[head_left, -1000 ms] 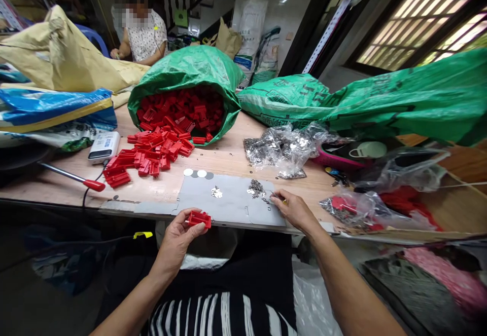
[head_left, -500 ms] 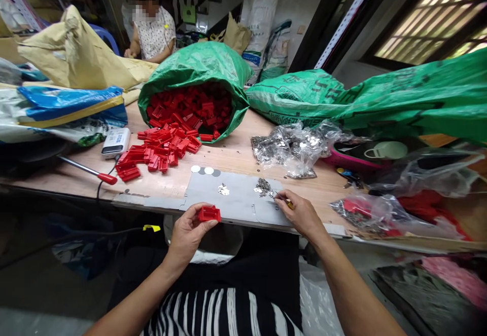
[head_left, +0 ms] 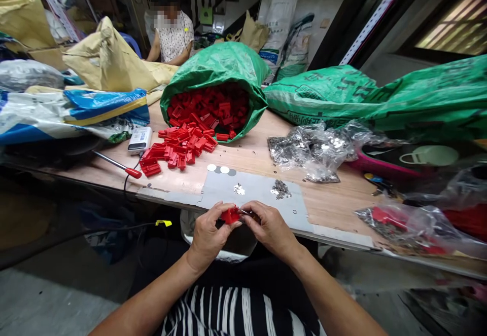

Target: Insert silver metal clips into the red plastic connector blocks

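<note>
My left hand (head_left: 210, 232) pinches a small red plastic housing (head_left: 230, 215) above the table's front edge. Close against it, my right hand (head_left: 271, 227) is closed around a slim tool (head_left: 243, 212) with a thin metal tip and a yellow-brown handle. The tip reaches the housing's right side; whether it carries a small part is too fine to see. Just beyond the hands lies a grey mat (head_left: 258, 201), bearing a pile of shiny silver pieces (head_left: 239, 189) and a pile of darker metal pieces (head_left: 282, 189).
Red housings (head_left: 178, 148) spill from a green sack (head_left: 222, 62). Clear bags of metal parts (head_left: 315, 148) lie to the right, near a pink basket (head_left: 384, 166). A red-tipped lever (head_left: 131, 172) and white device (head_left: 140, 140) are at left. Another person (head_left: 173, 34) sits across the table.
My right hand has come left from the dark metal pile to the red housing, bringing the tool with it. My left hand still holds the housing. The camera view has shifted left.
</note>
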`<state>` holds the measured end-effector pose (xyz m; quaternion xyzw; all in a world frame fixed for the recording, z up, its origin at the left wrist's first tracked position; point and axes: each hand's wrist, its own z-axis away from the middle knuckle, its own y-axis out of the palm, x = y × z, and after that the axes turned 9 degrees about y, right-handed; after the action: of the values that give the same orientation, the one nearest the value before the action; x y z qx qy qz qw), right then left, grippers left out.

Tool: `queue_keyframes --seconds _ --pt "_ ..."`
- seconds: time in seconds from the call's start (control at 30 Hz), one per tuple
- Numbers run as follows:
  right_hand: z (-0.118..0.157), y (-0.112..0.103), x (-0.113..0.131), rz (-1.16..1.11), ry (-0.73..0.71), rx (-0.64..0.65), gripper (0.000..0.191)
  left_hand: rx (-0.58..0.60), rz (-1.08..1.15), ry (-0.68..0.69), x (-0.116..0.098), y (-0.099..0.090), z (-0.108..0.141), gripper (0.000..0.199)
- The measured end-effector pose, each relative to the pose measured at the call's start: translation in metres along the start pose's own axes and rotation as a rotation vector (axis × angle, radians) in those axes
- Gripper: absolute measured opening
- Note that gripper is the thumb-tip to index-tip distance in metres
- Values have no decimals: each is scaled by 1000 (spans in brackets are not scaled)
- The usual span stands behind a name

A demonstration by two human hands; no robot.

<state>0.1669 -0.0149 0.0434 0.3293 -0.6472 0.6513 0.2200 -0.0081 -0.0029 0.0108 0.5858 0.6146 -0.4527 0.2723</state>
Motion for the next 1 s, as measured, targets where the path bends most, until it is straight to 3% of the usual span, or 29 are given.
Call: queue_keyframes --seconds 0.3,0.53,0.7,1.0 --pt "-5 1 -2 -181 24 64 19 -66 12 -6 5 6 5 33" --pt "-5 -4 -11 -336 148 -11 18 -66 -33 21 0 3 4 33" --pt "-6 2 -11 -376 187 55 21 -60 4 28 -2 6 5 32" --pt "-6 11 -23 -608 265 196 35 15 9 163 4 11 12 33"
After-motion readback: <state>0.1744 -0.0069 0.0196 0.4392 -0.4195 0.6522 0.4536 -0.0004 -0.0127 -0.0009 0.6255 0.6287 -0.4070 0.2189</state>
